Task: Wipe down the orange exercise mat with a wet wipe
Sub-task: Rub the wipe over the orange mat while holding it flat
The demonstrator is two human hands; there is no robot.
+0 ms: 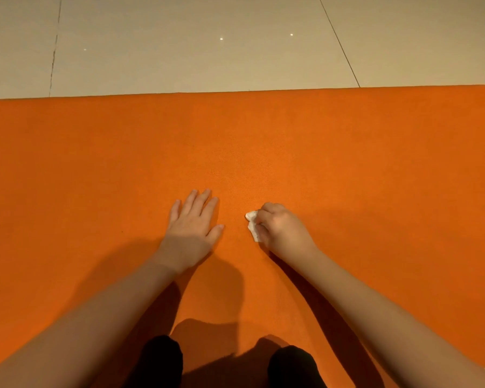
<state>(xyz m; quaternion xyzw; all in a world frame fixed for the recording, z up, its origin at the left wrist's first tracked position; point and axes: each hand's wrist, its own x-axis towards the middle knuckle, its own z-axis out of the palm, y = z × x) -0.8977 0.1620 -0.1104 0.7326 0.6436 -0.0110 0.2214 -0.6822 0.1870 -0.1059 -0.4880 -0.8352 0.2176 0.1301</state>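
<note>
Orange mat point(319, 141) fills mid-frame, edges cut off. Right hand point(280, 228) fingers clamp a crumpled white wipe point(252, 226), mostly hidden; left hand point(192, 222) lies flat, fingers straight.

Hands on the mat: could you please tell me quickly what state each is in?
Left hand: open, flat on the mat.
Right hand: closed, holding the wipe.

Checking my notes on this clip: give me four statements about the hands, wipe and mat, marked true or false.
1. The right hand holds a crumpled wet wipe on the orange exercise mat. True.
2. The left hand grips a second wipe. False: it lies flat on the mat, holding nothing.
3. The mat lies on a pale tiled floor. True.
4. The wipe shows right of the right hand. False: it shows at its left side.
</note>
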